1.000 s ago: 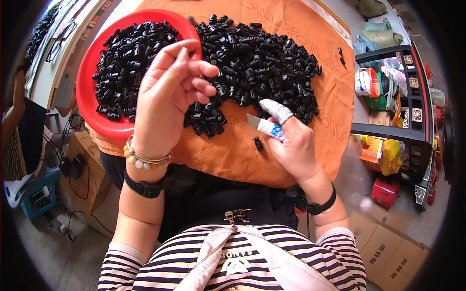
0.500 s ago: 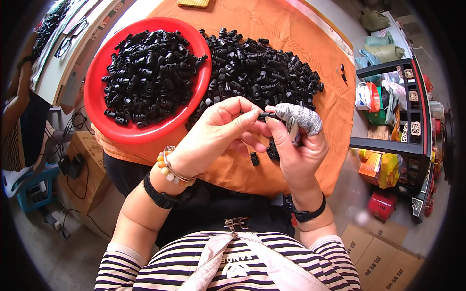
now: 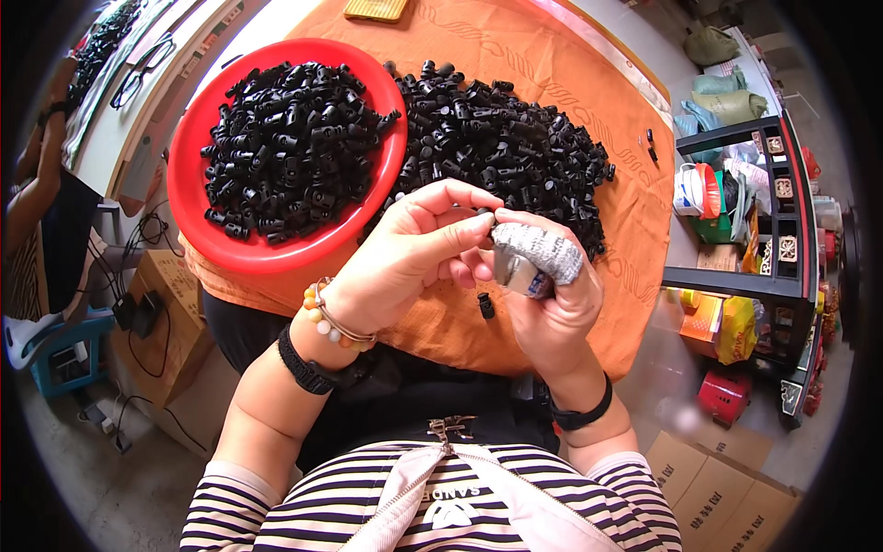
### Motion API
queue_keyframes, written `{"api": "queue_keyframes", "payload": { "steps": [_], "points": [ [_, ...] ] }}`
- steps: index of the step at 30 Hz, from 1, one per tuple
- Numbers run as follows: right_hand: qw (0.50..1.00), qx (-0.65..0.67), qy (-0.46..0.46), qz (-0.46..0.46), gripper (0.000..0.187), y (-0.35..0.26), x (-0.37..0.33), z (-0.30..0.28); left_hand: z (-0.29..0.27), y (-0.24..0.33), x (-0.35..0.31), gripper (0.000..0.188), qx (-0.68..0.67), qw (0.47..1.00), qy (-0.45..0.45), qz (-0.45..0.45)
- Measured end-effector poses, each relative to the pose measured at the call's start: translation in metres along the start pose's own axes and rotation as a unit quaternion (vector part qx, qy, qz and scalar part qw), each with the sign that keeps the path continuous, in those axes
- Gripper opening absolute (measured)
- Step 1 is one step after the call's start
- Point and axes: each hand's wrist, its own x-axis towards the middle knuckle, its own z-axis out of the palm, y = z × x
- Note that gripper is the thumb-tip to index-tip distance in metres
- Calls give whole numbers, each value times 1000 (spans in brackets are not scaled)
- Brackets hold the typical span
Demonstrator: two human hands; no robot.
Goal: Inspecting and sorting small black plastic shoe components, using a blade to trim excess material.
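Observation:
My left hand pinches a small black plastic part between thumb and forefinger, mostly hidden by the fingers. My right hand closes on the part from the other side, its fingertips touching those of the left. A grey knitted finger cover wraps a right-hand finger, with a pale shiny patch below it. Just under the hands, one loose black cylindrical part lies on the orange cloth. Beyond them spreads a heap of similar parts.
To the left, a red basin holds many black parts. A yellow tray lies at the far edge; two small pieces rest at the right. A black shelf with bags stands right, above cartons. Another person's arm shows far left.
My right hand has turned inward, and its covered finger now lies over the black part, which showed between the hands before. My left hand has stayed nearly in place.

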Motion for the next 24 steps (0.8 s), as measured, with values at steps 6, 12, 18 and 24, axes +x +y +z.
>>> {"api": "queue_keyframes", "payload": {
  "steps": [6, 12, 18, 24],
  "points": [
    [976, 185, 15, 118, 41, 3, -2, -5, 1, 7, -2, 30, -97, 995, 1, -8],
    [942, 251, -33, 222, 40, -1, -1, -12, -1, 6, -1, 29, -98, 995, 12, -20],
    [946, 223, -52, 228, 36, 1, 0, -8, 0, 6, -2, 24, -86, 996, 7, -33],
    [942, 237, -45, 234, 35, -2, 1, -6, 5, 6, -2, 23, -97, 994, 31, -36]
  ]
}}
